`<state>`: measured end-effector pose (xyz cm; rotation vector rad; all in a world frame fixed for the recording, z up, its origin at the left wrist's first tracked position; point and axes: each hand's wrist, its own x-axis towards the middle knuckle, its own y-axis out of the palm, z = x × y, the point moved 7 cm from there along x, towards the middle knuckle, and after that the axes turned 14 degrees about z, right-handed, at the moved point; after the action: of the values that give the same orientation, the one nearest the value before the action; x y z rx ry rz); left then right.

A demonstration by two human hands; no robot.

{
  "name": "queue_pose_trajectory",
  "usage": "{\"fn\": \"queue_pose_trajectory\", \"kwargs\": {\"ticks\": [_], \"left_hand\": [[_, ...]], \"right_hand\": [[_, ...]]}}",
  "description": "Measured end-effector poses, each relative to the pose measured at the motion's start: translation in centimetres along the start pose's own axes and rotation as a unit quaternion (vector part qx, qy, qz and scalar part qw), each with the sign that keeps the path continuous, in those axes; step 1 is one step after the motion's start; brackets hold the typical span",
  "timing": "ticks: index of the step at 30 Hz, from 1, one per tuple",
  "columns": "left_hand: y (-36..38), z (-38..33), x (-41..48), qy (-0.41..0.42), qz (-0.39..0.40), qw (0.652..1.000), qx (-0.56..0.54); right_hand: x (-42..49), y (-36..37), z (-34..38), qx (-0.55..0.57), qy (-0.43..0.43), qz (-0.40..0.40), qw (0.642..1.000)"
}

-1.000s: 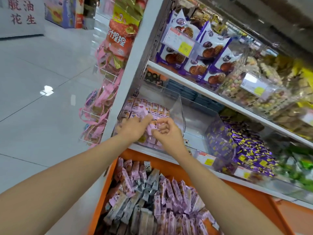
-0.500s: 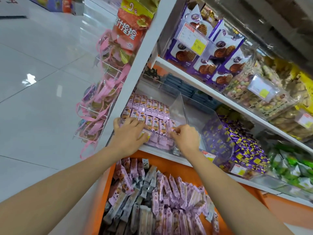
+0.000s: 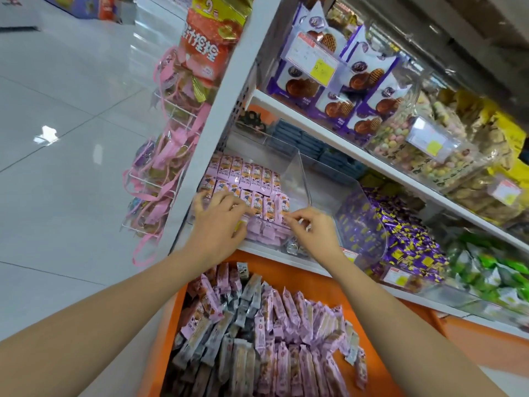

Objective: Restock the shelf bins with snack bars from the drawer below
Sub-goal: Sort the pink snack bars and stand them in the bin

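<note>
Shelf point(image 3: 315, 121), lowest board: a clear bin point(image 3: 299, 179) sits at its left end, and the orange drawer point(image 3: 380, 310) below stands open, heaped with loose pink and grey bars point(image 3: 274, 325). In the bin, pink rows point(image 3: 246, 174) stand upright, and the front one crowds the front wall. The left hand point(image 3: 220, 222) lies spread over that row, fingers fairly straight, touching the tops. The right hand point(image 3: 312, 230) has its fingers curled at the row's right end; I cannot tell whether it pinches a bar. Risks, as I judge them: the row's end looks unbraced beside the bin wall, so a sideways nudge could topple it. A downward press from the left hand could tip the front bars over the front wall into the drawer.
</note>
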<state>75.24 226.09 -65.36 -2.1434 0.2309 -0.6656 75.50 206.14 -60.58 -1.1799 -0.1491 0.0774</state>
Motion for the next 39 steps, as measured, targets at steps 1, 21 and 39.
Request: {"fn": "queue_pose_trajectory", "kwargs": {"ticks": [1,21,39], "left_hand": [[0.0,-0.9,-0.2,0.028,-0.021,0.999,-0.001],[29.2,-5.3,-3.3,-0.169,0.443,0.872,-0.122],[37.0,-5.6,-2.0,-0.151,0.398,0.904,-0.042]], "right_hand": [[-0.9,0.1,-0.4,0.046,-0.015,0.015,0.999],[-12.3,14.6,-27.2,0.121,0.254,0.217,0.935],[-10.2,20.3,-31.5,0.200,0.225,0.172,0.938]]}}
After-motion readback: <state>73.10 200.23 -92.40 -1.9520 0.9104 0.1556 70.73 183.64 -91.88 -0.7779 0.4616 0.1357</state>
